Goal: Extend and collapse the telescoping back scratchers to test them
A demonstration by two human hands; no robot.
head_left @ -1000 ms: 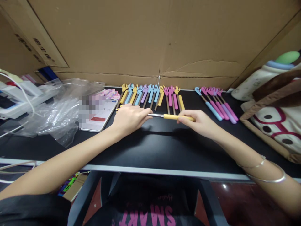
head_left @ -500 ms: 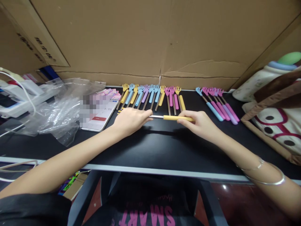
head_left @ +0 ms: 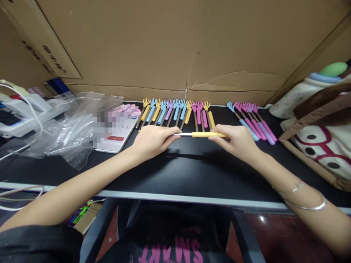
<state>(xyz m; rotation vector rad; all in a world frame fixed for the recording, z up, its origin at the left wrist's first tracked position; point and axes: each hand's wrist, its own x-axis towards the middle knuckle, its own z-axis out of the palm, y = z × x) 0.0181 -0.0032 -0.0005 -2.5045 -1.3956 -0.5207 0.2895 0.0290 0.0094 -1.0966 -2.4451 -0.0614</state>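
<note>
Both hands hold one yellow back scratcher (head_left: pixel 204 134) level above the black table (head_left: pixel 175 171). My left hand (head_left: pixel 153 140) is closed around its head end, where the metal shaft shows at the fingertips. My right hand (head_left: pixel 237 140) pinches the yellow handle. Behind them a row of yellow, blue, purple and pink scratchers (head_left: pixel 175 111) lies side by side, claws toward the cardboard. A smaller group of blue, pink and purple scratchers (head_left: pixel 253 120) lies to the right.
A phone (head_left: pixel 116 133) lies left of my left hand, next to crumpled clear plastic bags (head_left: pixel 68 124). Large cardboard (head_left: pixel 175 47) walls the back. A patterned bag (head_left: pixel 320 135) stands at the right. White cables and devices (head_left: pixel 22 109) sit far left.
The scratcher and both hands have risen slightly and shifted a little away from me; my right hand has curled more over the handle.
</note>
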